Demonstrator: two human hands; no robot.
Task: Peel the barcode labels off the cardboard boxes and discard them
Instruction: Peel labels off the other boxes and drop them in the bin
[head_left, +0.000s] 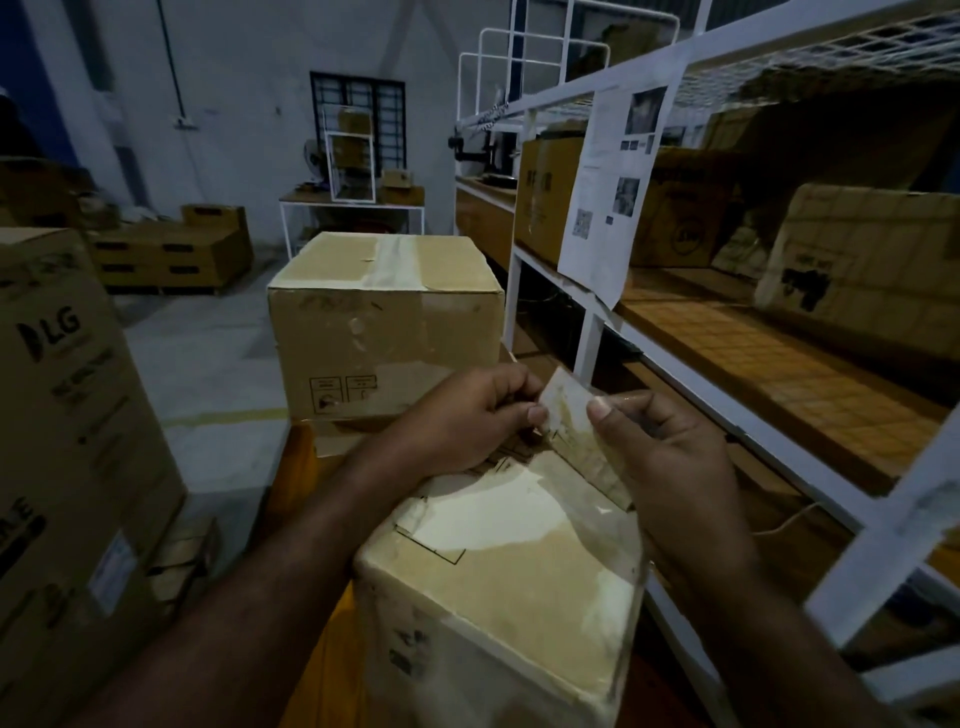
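Dim storeroom (249, 104); over cardboard box (519, 587), label (569, 415) in pinch of left hand (462, 421), right hand (670, 457)

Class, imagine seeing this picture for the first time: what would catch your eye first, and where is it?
At centre, the left hand and right hand pinch a label above the near box. Behind stands a taped box; an LG box fills the left edge, and a white rack runs along the right.

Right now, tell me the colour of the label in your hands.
The label is off-white with brownish stains; the head view, the only one, shows it.
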